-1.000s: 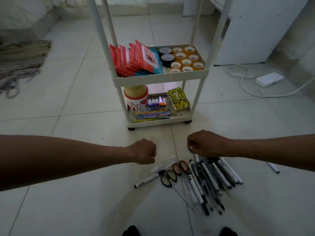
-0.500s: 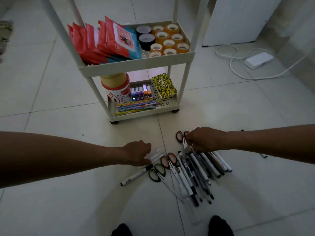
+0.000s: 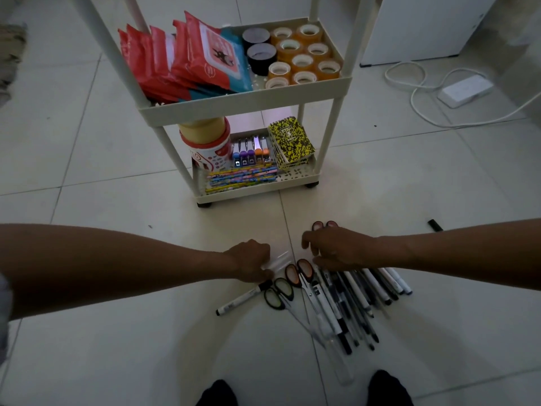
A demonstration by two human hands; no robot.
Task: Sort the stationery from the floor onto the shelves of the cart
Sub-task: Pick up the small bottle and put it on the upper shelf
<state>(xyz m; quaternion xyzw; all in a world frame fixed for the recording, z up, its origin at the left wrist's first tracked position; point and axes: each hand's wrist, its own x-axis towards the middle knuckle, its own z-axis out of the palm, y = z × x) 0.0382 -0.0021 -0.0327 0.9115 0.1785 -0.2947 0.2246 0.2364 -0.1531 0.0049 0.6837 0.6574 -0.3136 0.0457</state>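
A heap of black and white pens lies on the tiled floor in front of me. Orange-handled scissors, black-handled scissors and a white marker lie at its left. My left hand curls its fingers on the near end of a clear ruler. My right hand is curled over red-handled scissors, whose handles stick out beyond the fingers. The white cart stands just beyond, with its lower shelf near the floor.
The upper shelf holds red packets and tape rolls. On the lower shelf are a tub, glue sticks, coloured pencils and yellow notebooks. A power strip with cable lies at the right. Clear rulers lie between my feet.
Both hands have come down from above the heap. The left now has the clear ruler, the right the red-handled scissors. My head has moved closer to the cart.
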